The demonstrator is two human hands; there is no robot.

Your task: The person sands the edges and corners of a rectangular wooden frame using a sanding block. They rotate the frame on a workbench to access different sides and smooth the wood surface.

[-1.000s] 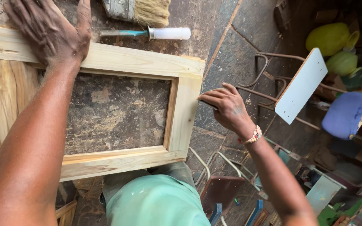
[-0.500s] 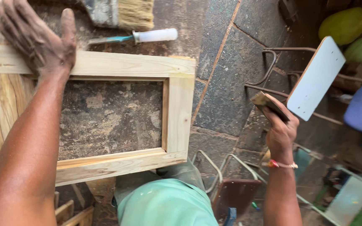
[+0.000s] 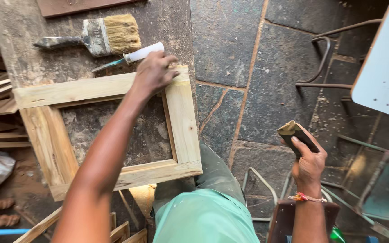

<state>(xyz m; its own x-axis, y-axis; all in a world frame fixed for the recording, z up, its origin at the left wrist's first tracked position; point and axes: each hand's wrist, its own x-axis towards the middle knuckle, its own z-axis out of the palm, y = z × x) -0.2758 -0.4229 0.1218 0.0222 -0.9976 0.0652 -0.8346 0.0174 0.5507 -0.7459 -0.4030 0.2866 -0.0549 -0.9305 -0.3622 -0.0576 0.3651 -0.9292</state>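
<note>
Brush (image 3: 109,35) & tool (image 3: 129,57) just beyond frame (image 3: 183,121) by left hand (image 3: 154,72).

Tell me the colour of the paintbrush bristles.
Pale straw tan; the paintbrush shows best in the head view.

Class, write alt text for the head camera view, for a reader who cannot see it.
A person's left hand presses on the corner of a wooden frame lying on a worn workbench, while the right hand holds a sanding block over the stone floor. A paintbrush lies nearby.
</note>
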